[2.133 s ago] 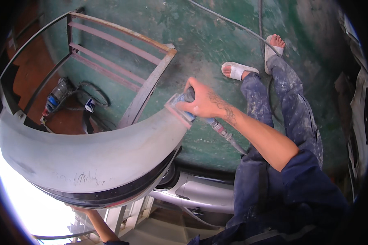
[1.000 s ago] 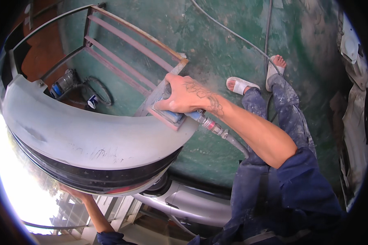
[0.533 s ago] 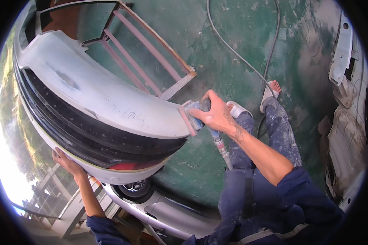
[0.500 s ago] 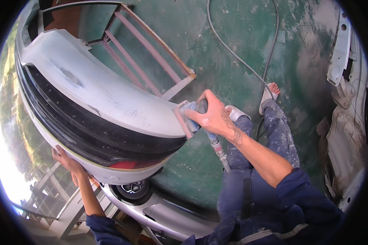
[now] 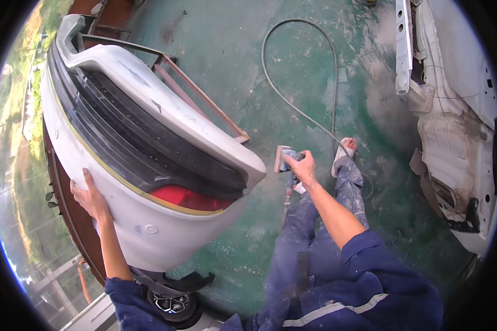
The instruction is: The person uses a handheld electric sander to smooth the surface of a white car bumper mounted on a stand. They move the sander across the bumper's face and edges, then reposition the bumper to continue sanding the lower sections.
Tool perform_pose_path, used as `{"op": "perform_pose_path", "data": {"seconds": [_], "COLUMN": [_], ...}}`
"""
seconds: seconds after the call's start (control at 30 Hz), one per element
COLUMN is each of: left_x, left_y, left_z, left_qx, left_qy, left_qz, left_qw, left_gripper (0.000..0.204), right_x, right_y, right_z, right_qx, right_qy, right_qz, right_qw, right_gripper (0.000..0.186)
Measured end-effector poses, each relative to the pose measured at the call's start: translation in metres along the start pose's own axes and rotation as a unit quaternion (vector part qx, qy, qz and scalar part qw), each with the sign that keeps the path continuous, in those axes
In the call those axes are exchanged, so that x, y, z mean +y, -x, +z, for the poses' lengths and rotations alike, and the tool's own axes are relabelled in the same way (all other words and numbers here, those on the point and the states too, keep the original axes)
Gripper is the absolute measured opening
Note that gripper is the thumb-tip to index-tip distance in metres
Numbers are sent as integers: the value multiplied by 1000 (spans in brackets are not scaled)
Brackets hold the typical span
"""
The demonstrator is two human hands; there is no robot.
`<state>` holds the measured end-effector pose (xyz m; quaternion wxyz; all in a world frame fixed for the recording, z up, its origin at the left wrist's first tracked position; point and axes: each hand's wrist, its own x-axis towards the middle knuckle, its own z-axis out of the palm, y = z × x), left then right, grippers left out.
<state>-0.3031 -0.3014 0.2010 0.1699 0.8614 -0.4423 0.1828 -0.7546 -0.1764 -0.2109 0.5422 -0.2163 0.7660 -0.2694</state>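
A large car bumper point(image 5: 130, 229), white with a ribbed black middle section point(image 5: 143, 138), fills the left side. Near its closer end sits a red reflector point(image 5: 185, 197), with yellow tape along the edge. My left hand point(image 5: 92, 199) lies on the white outer face, fingers spread. In my right hand point(image 5: 302, 167) is a small air sander point(image 5: 286, 159), with blue on its body and a pale flat pad. The pad faces the bumper's end but stands apart from it. A hose fitting point(image 5: 288, 194) hangs down from the tool.
A metal frame stand point(image 5: 204, 105) stands behind the bumper. The grey air hose point(image 5: 266, 60) loops across the green floor point(image 5: 226, 60) near my foot. Worn white car body panels point(image 5: 442, 105) line the right side. A car wheel point(image 5: 174, 303) shows below the bumper.
The sander has come off the bumper's end and moved right. The bumper has tilted, showing more of its outer face and reflector. My left hand now lies flatter on that face.
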Motion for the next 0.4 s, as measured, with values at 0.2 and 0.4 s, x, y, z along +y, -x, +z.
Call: {"op": "perform_pose_path", "data": {"seconds": [0.2, 0.4], "left_x": [-10, -7], "left_y": [-3, 66], "left_z": [16, 30], "left_qx": [51, 144], "left_qy": [-52, 63], "left_qz": [94, 309], "left_qw": [993, 938], "left_gripper": [97, 93], "right_x": [83, 141], "right_y": [77, 126], "right_z": [-80, -138], "right_qx": [289, 326], "right_qy": [-108, -144], "right_qz": [11, 55], "right_qw": [951, 933], "right_gripper": [66, 64]}}
